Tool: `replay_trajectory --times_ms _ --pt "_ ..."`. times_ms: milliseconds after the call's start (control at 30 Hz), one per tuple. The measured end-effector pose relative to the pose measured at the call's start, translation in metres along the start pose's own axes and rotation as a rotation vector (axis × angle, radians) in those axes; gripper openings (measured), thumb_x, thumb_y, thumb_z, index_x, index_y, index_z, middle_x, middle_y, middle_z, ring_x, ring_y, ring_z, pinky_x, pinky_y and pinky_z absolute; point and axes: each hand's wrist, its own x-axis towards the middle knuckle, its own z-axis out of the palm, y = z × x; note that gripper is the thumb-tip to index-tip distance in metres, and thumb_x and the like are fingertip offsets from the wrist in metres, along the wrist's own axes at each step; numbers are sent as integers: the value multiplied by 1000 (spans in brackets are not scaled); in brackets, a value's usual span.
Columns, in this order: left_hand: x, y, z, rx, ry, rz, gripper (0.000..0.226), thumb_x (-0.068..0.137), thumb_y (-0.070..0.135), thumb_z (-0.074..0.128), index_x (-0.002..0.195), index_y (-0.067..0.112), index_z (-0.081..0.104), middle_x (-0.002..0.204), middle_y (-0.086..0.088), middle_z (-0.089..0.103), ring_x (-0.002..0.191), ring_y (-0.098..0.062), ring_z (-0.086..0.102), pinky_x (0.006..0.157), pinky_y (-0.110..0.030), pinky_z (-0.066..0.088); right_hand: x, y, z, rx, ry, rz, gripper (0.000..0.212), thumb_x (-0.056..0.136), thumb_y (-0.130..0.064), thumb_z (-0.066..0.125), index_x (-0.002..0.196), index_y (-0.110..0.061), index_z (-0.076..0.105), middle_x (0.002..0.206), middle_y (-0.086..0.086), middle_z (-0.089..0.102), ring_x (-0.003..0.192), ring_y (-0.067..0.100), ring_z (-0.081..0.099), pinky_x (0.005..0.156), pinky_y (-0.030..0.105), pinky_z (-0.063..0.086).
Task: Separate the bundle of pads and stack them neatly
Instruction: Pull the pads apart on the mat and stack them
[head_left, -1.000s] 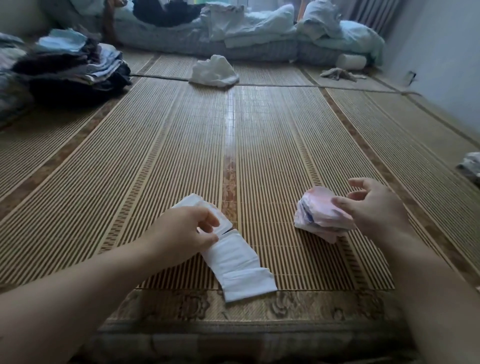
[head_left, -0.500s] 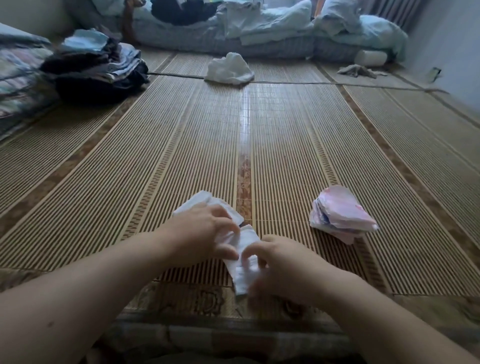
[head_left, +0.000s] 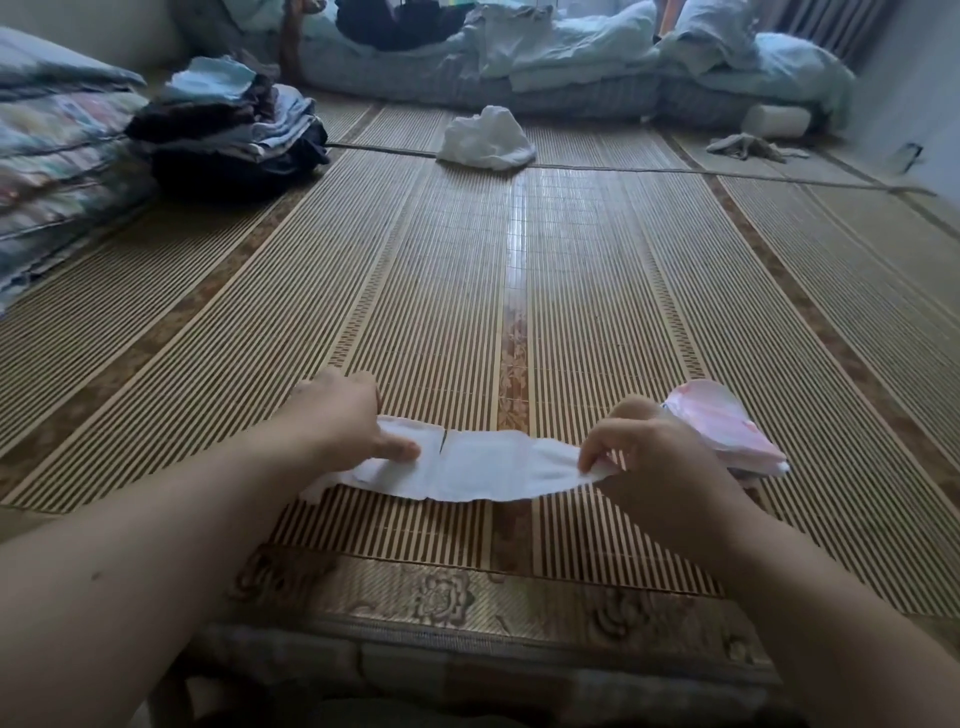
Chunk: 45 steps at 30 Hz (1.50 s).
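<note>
Half a second ago our hands were bunched close together over the strip of white pads (head_left: 483, 470), which lay crumpled and pointing toward us; now the strip is drawn out sideways, low over the woven mat (head_left: 519, 286), taut between both hands. Our left hand (head_left: 353, 421) grips the left end, thumb flat on top and fingers curled over the far edge, while our right hand (head_left: 639, 447) pinches the right end between thumb and fingertips. A short split shows at the seam near the left thumb, so we judge that one pad is about to tear free. The pink stack (head_left: 727, 431) sits on the mat just behind the right hand, ready to take the next piece once it is off.
</note>
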Motion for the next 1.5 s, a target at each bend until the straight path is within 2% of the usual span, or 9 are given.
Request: replay_trajectory --times_ms 167,333,467,767,1033,1200,1300,1400,1500 --pt "1 -12 -8 -117 -205 58 29 68 45 79 80 22 68 79 3 71 70 -12 67 60 -29 55 1 1 3 49 87 115 34 79 0 65 64 -30 65 98 -3 54 83 13 52 66 27 44" --pt "-3 -28 -13 -124 -278 130 19 68 38 80 72 24 67 68 4 71 60 -11 68 51 -26 56 5 4 3 257 71 305 32 84 -3 60 65 -28 63 62 5 66 38 5 53 32 18 33" --pt "-7 -33 -14 -364 -224 234 5 79 21 68 82 23 65 76 1 69 62 -10 66 50 -19 50 13 1 2 590 91 397 16 78 -2 59 68 -11 68 67 12 67 56 17 60 54 28 46" --pt "-10 -57 -15 -1234 -327 50 22 74 -4 59 95 4 62 79 -13 58 50 -14 53 41 -23 43 34 -8 7 858 399 474 15 78 -15 74 74 -12 59 78 9 61 73 26 60 58 36 50" --pt "-7 -77 -17 -1725 -729 277 30 61 3 75 75 10 49 79 -13 61 68 -22 63 56 -29 58 39 3 9 1096 178 562 30 78 4 65 96 -19 57 100 10 57 86 27 62 59 31 58" --pt "-6 -83 -21 -1324 -583 19 41 65 -5 73 102 6 58 83 -13 68 64 -20 59 52 -26 49 40 7 7 955 -57 620 45 75 6 67 114 -15 58 106 10 64 94 26 62 72 36 53" --pt "-10 -81 -19 -810 -390 -38 40 70 0 71 104 20 67 96 -7 70 74 -18 71 60 -28 58 36 5 7 489 -216 592 56 70 -1 76 122 -13 59 102 4 67 91 18 64 79 32 53" --pt "-17 -76 -19 -494 -238 -25 27 72 9 66 86 31 72 85 7 71 71 -9 71 56 -21 56 33 0 6 129 -316 513 31 63 -15 76 92 -22 71 79 -8 69 68 5 58 55 20 43" --pt "-20 -73 -19 -492 -169 -40 19 79 14 61 70 22 75 67 4 72 65 -11 66 51 -22 50 34 1 6 187 -241 495 4 69 -16 73 68 -13 70 55 -3 62 50 11 51 46 24 37"
